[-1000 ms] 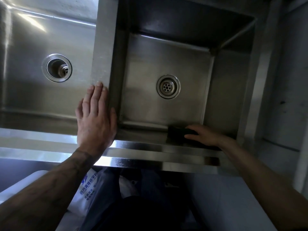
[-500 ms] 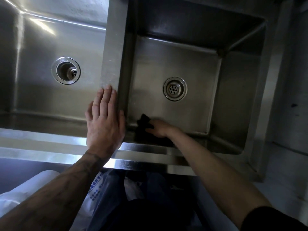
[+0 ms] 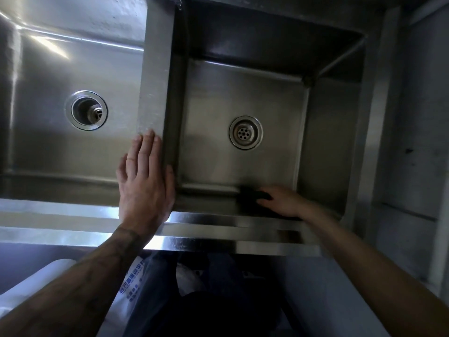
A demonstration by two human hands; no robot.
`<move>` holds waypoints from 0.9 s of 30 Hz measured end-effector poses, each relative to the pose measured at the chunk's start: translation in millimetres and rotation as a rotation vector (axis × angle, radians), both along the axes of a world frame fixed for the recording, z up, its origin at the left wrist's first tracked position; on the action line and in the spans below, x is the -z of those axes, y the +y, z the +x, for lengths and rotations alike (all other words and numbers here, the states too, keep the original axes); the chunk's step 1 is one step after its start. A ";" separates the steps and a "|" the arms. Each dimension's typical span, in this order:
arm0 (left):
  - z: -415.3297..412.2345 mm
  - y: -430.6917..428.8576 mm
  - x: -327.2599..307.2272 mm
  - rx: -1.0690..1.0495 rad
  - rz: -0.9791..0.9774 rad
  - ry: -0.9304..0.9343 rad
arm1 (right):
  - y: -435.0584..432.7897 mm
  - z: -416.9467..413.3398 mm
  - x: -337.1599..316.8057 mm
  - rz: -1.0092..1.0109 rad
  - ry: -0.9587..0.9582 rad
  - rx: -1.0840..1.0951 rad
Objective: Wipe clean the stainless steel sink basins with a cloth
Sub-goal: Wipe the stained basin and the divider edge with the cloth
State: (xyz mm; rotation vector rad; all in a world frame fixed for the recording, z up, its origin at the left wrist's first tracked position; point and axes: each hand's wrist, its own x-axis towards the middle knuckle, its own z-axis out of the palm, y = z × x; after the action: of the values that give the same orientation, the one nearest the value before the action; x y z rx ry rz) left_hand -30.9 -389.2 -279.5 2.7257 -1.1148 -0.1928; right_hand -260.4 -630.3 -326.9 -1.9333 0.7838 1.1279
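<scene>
Two stainless steel basins lie below me. The right basin (image 3: 243, 93) is deep, with a round strainer drain (image 3: 246, 132) in its floor. The left basin (image 3: 60, 142) has an open drain (image 3: 86, 110). My right hand (image 3: 283, 200) is down inside the right basin at the near wall, pressing a dark cloth (image 3: 250, 194) against the steel; its fingers lie over the cloth, and the cloth is blurred. My left hand (image 3: 145, 181) rests flat, fingers straight, on the divider (image 3: 155, 69) between the basins at the front rim.
The front rim (image 3: 230, 229) of the sink runs across below my hands. A grey wall (image 3: 422, 142) stands close on the right. Under the rim are a white plastic bag with blue print (image 3: 133, 283) and a pale rounded object (image 3: 36, 280) at the lower left.
My right hand has slid the cloth along the near wall of the right basin, from the near left corner back toward the right. My left hand has stayed on the divider.
</scene>
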 end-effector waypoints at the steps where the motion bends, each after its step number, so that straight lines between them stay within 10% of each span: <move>1: 0.0 -0.1 -0.1 0.001 -0.001 -0.001 | -13.1 -15.5 1.1 -0.043 0.068 0.002; 7: -0.1 -0.6 -0.4 -0.006 -0.010 0.002 | -25.3 -29.0 14.3 -0.167 0.234 -0.023; 19: 0.2 -1.5 0.4 -0.021 -0.005 -0.010 | 101.1 142.0 14.0 0.160 -0.167 -0.083; 27: -0.8 -1.1 -1.8 -0.021 -0.022 0.021 | 51.2 76.4 -31.5 0.164 -0.179 0.025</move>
State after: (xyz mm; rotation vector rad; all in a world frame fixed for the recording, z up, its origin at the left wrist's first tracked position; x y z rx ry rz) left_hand -31.7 -390.4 -277.7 2.7088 -1.0757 -0.2051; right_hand -184.0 -579.0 -295.4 -1.8513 0.5982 0.9575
